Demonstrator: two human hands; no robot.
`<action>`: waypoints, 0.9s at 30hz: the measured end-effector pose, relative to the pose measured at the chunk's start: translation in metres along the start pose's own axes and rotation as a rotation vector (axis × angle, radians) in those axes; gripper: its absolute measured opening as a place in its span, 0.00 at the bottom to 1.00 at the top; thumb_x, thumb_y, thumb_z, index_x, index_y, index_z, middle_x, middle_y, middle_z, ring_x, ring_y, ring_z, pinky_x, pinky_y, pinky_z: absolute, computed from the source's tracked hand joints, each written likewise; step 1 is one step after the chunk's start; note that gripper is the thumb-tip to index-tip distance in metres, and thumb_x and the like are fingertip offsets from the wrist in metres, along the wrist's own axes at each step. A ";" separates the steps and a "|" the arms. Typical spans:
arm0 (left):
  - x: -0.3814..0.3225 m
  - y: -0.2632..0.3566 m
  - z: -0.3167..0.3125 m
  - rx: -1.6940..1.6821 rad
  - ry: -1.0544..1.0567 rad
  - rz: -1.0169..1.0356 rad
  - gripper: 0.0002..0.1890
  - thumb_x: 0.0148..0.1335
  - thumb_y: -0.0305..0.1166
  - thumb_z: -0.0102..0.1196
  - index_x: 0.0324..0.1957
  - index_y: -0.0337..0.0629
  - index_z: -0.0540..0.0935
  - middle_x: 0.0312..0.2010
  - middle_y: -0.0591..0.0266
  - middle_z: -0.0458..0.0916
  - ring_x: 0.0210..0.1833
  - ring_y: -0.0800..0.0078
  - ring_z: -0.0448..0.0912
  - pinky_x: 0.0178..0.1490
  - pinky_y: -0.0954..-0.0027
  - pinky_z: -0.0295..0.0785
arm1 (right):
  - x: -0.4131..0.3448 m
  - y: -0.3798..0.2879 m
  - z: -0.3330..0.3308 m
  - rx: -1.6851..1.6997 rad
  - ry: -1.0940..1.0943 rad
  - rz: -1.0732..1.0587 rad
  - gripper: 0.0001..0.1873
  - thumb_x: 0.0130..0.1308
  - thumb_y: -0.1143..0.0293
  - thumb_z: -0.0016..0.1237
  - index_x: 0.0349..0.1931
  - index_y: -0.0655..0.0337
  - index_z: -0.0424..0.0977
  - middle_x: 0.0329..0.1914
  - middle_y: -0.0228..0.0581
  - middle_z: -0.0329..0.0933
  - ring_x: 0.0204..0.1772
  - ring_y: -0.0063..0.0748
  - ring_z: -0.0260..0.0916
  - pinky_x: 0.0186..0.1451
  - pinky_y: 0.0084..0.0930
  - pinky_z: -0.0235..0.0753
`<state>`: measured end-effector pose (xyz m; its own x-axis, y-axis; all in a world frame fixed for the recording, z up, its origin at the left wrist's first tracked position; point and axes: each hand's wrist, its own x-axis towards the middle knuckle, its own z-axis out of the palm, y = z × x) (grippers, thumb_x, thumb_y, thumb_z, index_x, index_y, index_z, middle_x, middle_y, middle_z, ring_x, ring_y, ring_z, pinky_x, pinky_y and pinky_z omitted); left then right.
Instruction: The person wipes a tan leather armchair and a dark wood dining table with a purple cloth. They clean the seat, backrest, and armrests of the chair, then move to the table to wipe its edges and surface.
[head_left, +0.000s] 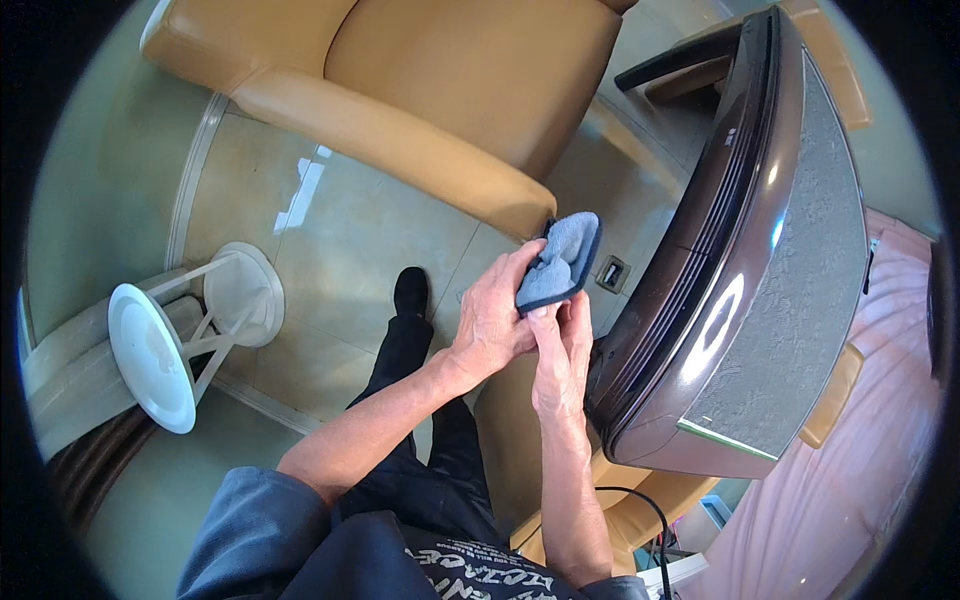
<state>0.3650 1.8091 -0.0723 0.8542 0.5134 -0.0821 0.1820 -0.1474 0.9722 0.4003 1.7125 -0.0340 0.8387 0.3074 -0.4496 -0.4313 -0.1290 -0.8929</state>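
Observation:
A folded grey-blue plush cloth (559, 262) with a dark trimmed edge is held up in front of me between both hands. My left hand (491, 311) grips its near left side, fingers partly hidden behind the cloth. From below, my right hand (562, 349) pinches its lower edge with thumb and fingers. The hands are close together, near the front end of a tan leather armchair's armrest (405, 154). Right of the cloth stands a large table with a glossy dark brown rim (739, 247) and a grey textured top (799, 315).
A white round-topped stool (150, 360) stands at the left by the wall. A metal floor socket (613, 274) sits in the tiled floor (337, 247). At lower right, a black cable (651, 504) curves past another tan seat (637, 517). Pink draped fabric (862, 390) hangs beyond the table.

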 end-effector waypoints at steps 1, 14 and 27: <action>0.008 0.004 0.000 -0.022 0.008 -0.028 0.32 0.59 0.38 0.67 0.63 0.40 0.72 0.47 0.44 0.80 0.49 0.43 0.80 0.50 0.55 0.76 | 0.004 -0.005 0.002 -0.041 0.023 -0.012 0.31 0.66 0.55 0.61 0.60 0.67 0.67 0.50 0.38 0.73 0.52 0.28 0.68 0.58 0.29 0.70; 0.012 0.034 0.032 -0.047 -0.392 -0.146 0.41 0.62 0.38 0.63 0.73 0.37 0.59 0.60 0.40 0.73 0.63 0.42 0.73 0.65 0.55 0.71 | 0.000 -0.021 -0.044 0.003 0.226 0.104 0.33 0.71 0.66 0.54 0.71 0.68 0.56 0.60 0.42 0.70 0.61 0.32 0.67 0.65 0.31 0.69; 0.100 0.014 -0.035 0.332 -0.193 0.187 0.12 0.60 0.26 0.60 0.46 0.36 0.83 0.43 0.47 0.83 0.42 0.48 0.84 0.45 0.56 0.81 | 0.132 0.037 0.022 0.044 0.429 0.105 0.16 0.70 0.65 0.50 0.51 0.66 0.71 0.43 0.40 0.75 0.43 0.30 0.70 0.47 0.28 0.74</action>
<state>0.4365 1.8877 -0.0592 0.9573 0.2885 0.0189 0.1350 -0.5036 0.8533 0.4878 1.7685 -0.1262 0.8475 -0.1258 -0.5157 -0.5278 -0.0956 -0.8440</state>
